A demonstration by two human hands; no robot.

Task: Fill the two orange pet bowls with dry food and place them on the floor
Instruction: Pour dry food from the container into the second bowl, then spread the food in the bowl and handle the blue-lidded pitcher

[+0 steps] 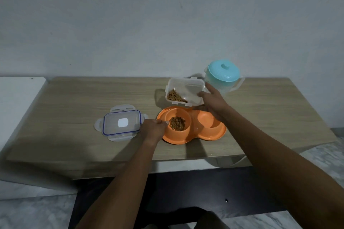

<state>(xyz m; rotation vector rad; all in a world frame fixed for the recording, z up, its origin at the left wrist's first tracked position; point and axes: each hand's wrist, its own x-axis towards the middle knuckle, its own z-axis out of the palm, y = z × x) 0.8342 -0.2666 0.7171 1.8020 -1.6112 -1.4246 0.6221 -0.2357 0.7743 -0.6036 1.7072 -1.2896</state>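
**A:** While the pale wood-grain worktop (74, 108) carries everything, what sits on it, biggest first?

**B:** A clear plastic jug with a turquoise lid (223, 72) stands at the back right. In front of it the orange plastic double bowl (214, 135) lies flat on the worktop, not yet on the floor. Just behind the bowl's left half is a clear rectangular plastic container (186, 85), tipped with its mouth toward the bowl. Its clear snap-on lid with a blue seal (122, 123) lies to the left, close to the bowl.

**A:** And the person's hands?

**B:** The right hand (212, 102) is clamped on the container's right end, thumb on the rim and fingers beneath. The left hand (152, 129) is curled at the bowl's left edge. Whether it actually pinches the rim cannot be told, and something small and pale shows at its fingertips.

**A:** Where is the dry food?

**B:** Brown kibble (176, 96) is heaped in the container's lower corner. A mound of it fills the bottom of the left cup (177, 123). The right cup (204, 119) looks bare.

**A:** So which step is this?

**B:** Probably pouring, with about half the filling done. Next the person would need to carry the container over the right cup and tip it gently so the pellets slide rather than bounce out, while the bowl is kept from shifting. Setting the bowl down on the floor comes afterwards.
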